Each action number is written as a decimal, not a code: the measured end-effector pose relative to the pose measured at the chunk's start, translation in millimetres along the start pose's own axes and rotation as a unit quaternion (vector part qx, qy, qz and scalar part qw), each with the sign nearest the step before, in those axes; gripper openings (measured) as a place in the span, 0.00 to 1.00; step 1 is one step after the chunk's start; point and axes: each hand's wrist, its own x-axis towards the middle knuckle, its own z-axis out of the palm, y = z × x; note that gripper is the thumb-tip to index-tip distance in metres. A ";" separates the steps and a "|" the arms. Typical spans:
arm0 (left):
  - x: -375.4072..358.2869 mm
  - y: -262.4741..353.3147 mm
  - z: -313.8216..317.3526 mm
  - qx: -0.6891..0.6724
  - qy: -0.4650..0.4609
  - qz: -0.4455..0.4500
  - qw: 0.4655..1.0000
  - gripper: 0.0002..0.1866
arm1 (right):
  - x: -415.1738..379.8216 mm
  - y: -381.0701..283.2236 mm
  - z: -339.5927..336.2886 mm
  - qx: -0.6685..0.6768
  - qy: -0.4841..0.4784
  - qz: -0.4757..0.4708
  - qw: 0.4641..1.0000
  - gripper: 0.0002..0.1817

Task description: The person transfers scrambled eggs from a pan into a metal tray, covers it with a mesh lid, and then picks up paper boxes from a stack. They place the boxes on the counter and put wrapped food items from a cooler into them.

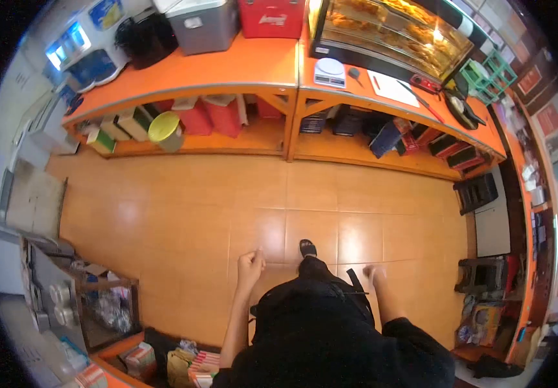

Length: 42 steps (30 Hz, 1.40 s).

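My left hand (251, 266) is held over the tiled floor in front of my body, with its fingers curled together. Whether anything small sits between those fingertips, I cannot make out. On the other side of my body, my right hand (376, 277) hangs low and is smeared by motion, so its fingers do not show clearly. Neither hand touches a counter or shelf. Between them are my dark clothes and one sandalled foot (307, 248) on the orange floor (182, 213).
An orange counter (246, 68) runs across the far side, bearing coolers, a kitchen scale (329, 72), a white cutting board (392, 88) and a lit food display case (389, 35). Below it stands a yellow bin (165, 131). Black stools (476, 193) line the right; a low shelf (107, 307) stands left.
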 end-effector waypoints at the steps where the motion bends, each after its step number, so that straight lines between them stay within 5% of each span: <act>1: 24.8 0.4 16.6 -0.031 0.018 0.025 0.999 0.15 | 29.3 12.2 -19.5 0.033 -0.002 0.004 0.999 0.11; 3: 73.3 16.8 64.0 -0.132 0.122 0.106 0.978 0.15 | 81.5 15.2 -44.3 0.104 -0.034 -0.004 0.994 0.11; 6: 111.2 49.6 86.8 -0.073 0.190 0.158 0.966 0.14 | 130.9 -17.7 -36.8 0.158 -0.087 -0.060 0.982 0.09; 7: 118.0 54.8 84.5 -0.049 0.180 0.149 0.971 0.14 | 147.8 -40.6 -26.8 0.014 -0.136 -0.111 0.984 0.08; 9: 131.0 46.3 71.2 -0.025 0.148 0.119 0.981 0.14 | 209.1 -104.6 16.8 -0.274 -0.225 -0.224 0.908 0.08; 13: 146.7 -17.1 30.7 -0.221 0.172 0.009 0.960 0.15 | 23.8 -256.4 186.4 -0.225 -0.251 -0.159 0.928 0.06; 16: 151.7 -22.3 -8.0 -0.314 0.202 -0.167 0.913 0.19 | 19.9 -298.9 302.6 -0.304 -0.384 -0.154 0.858 0.07; 19: 176.3 -42.4 -27.0 -0.139 0.281 -0.131 0.940 0.24 | 16.5 -304.0 434.4 -0.434 -0.419 -0.180 0.777 0.08; 21: 206.0 -103.3 -37.3 -0.009 0.251 -0.128 0.959 0.25 | 12.9 -295.0 524.3 -0.489 -0.417 -0.181 0.744 0.09; 24: 258.0 -171.1 -29.9 0.120 0.121 -0.318 0.932 0.45 | 16.6 -286.2 657.1 -0.679 -0.403 -0.338 0.512 0.14; 26: 281.2 -169.4 -21.7 0.120 0.081 -0.426 0.893 0.59 | 53.1 -284.3 742.9 -0.778 -0.221 -0.586 0.040 0.21; 28: 310.0 -148.2 -46.0 0.084 0.005 -0.471 0.878 0.64 | 115.5 -284.3 824.0 -0.735 -0.219 -0.626 0.143 0.26; 29: 323.3 -138.0 -54.3 0.066 -0.037 -0.491 0.868 0.66 | 138.7 -296.4 859.4 -0.753 -0.166 -0.620 0.142 0.27; 31: 357.8 -128.4 -53.7 0.081 -0.041 -0.541 0.836 0.65 | 26.1 -326.4 930.3 -0.641 -0.264 -0.569 0.442 0.26; 33: 388.3 -130.8 -46.9 0.125 -0.019 -0.557 0.821 0.62 | 3.9 -342.2 997.2 -0.577 -0.304 -0.601 0.462 0.28; 34: 401.9 -134.4 -42.1 0.146 -0.019 -0.553 0.820 0.60 | -0.9 -348.0 1024.5 -0.573 -0.289 -0.634 0.432 0.29; 36: 429.3 -140.6 -34.5 0.193 -0.021 -0.543 0.817 0.57 | -51.5 -347.5 1070.9 -0.650 -0.257 -0.471 0.539 0.29; 37: 437.8 -138.7 -31.0 0.232 -0.042 -0.521 0.820 0.52 | 3.6 -348.1 1105.9 -0.570 -0.232 -0.669 0.417 0.27; 39: 453.4 -144.7 -22.1 0.270 -0.065 -0.510 0.814 0.48 | 67.9 -348.2 1135.6 -0.488 -0.142 -0.811 0.292 0.27; 40: 461.1 -147.3 -18.0 0.287 -0.071 -0.505 0.811 0.47 | 62.9 -336.1 1142.3 -0.507 -0.091 -0.797 0.314 0.28; 42: 469.5 -153.6 -11.9 0.300 -0.077 -0.501 0.808 0.41 | 72.4 -317.8 1144.2 -0.469 -0.004 -0.843 0.263 0.28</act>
